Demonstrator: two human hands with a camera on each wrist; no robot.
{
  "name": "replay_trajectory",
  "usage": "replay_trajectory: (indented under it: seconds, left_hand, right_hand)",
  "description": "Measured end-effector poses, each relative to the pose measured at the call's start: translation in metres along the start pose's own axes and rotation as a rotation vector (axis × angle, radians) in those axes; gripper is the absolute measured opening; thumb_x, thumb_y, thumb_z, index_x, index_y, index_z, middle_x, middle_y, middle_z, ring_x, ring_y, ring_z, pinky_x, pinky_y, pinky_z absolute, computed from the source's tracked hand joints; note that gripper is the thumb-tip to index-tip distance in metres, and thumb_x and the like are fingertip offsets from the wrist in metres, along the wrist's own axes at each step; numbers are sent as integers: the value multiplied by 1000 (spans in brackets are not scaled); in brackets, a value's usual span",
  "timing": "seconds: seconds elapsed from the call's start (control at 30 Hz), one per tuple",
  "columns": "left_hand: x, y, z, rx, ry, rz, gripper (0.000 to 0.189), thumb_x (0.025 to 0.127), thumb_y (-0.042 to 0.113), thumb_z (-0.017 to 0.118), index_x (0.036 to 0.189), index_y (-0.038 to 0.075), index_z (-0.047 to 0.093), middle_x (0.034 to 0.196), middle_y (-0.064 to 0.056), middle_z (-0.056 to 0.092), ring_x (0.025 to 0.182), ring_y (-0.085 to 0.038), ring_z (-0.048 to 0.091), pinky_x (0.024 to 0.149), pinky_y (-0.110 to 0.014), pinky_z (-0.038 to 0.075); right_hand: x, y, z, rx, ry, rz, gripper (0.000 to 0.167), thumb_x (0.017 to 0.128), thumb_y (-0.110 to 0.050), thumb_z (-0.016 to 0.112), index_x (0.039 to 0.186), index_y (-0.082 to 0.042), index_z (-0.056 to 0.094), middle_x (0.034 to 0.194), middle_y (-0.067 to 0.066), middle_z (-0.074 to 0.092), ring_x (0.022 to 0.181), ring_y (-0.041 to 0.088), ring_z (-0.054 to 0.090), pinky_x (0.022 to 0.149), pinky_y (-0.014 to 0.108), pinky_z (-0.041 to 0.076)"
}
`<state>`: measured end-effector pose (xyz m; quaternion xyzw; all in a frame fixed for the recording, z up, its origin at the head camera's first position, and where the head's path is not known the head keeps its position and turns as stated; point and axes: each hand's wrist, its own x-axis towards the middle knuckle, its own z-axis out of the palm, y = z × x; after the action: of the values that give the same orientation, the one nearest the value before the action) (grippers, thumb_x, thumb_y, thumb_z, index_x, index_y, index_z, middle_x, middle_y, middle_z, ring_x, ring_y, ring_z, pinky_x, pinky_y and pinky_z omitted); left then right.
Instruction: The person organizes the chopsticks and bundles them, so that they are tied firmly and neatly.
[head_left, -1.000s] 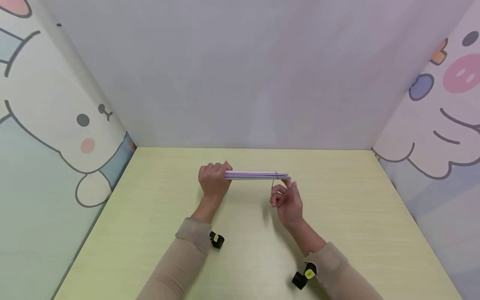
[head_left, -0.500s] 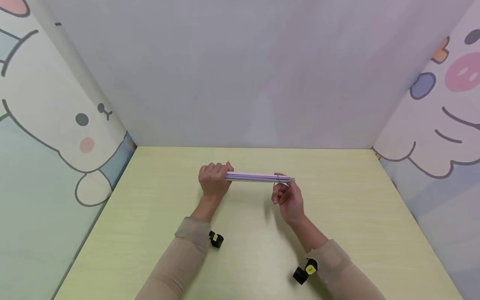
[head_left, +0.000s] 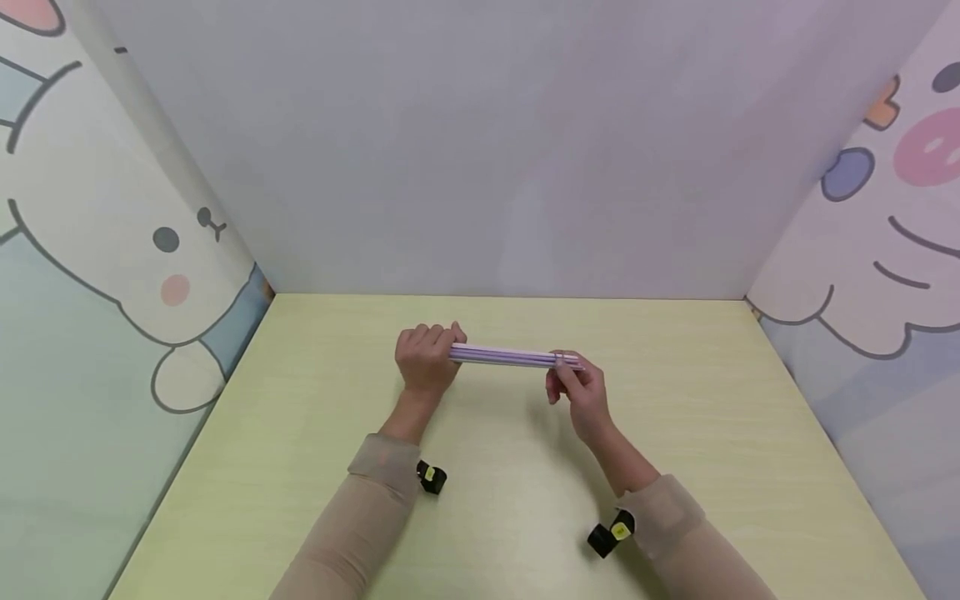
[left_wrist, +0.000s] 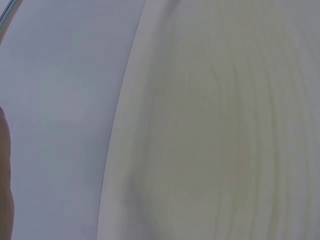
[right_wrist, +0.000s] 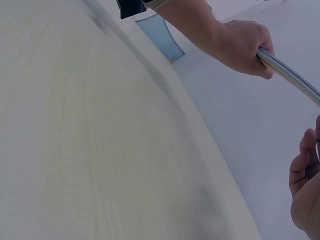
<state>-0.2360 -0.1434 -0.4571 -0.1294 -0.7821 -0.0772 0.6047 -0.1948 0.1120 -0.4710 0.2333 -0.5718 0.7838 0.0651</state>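
Note:
A bundle of thin, straight lilac and white sticks [head_left: 502, 357] is held level above the table; their exact kind cannot be told. At its left end my left hand [head_left: 426, 357] grips it in a fist, also visible in the right wrist view as the left hand [right_wrist: 245, 47] round the sticks. Near the other end a thin band [head_left: 558, 358] loops round the bundle. There my right hand [head_left: 585, 390] pinches the bundle at the band, thumb on the near side, other fingers curled below. The left wrist view shows only a sliver of finger and the sticks' edge.
The pale wooden table [head_left: 300, 417] lies beneath both hands. A plain grey wall [head_left: 487, 167] rises at its back edge, with cartoon-printed panels [head_left: 90, 333] on either side. A small black camera [head_left: 432, 477] is fixed by each cuff.
My right thumb has come over the near side of the bundle at the band, where the fingers earlier stretched the band below it. The right end dipped slightly. My left hand kept its grip.

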Motion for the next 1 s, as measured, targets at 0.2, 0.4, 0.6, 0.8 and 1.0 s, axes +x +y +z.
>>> replay_trajectory:
  seconds: [0.2,0.4,0.6,0.8,1.0]
  left_hand:
    - [1,-1,0,13,-32,-30,29,79,11,68,55,8,51,52,-5,58,44,-22,48,49,-37,43]
    - [-2,-3,1,18,-47,-68,30,83,12,64,55,7,53,53,-6,61,44,-23,50,50,-37,43]
    - [-3,-4,3,2,-23,-98,30,81,11,65,55,7,52,52,-5,59,44,-23,49,50,-38,43]
    - [1,-2,0,16,-34,-109,31,83,11,64,54,7,52,51,-5,57,44,-23,47,51,-39,42]
    - [4,0,-2,24,-61,-126,33,84,10,63,54,6,51,50,-6,55,43,-22,46,51,-39,42]
  right_hand:
    - [-6,-2,2,40,49,22,21,99,0,47,97,-6,67,69,7,60,47,14,50,47,22,46]
    - [-10,-5,8,185,140,31,17,99,0,44,104,-2,60,71,9,66,46,12,59,47,24,51]
    - [-10,-5,8,83,195,144,8,102,-2,47,108,-2,53,74,4,69,44,11,57,47,24,51]
    - [-11,-1,5,-245,31,108,11,98,0,60,103,9,60,81,7,73,46,13,58,47,26,51]
    - [-8,8,6,-644,-178,-510,13,96,-1,64,102,2,75,86,15,74,60,15,69,53,22,53]
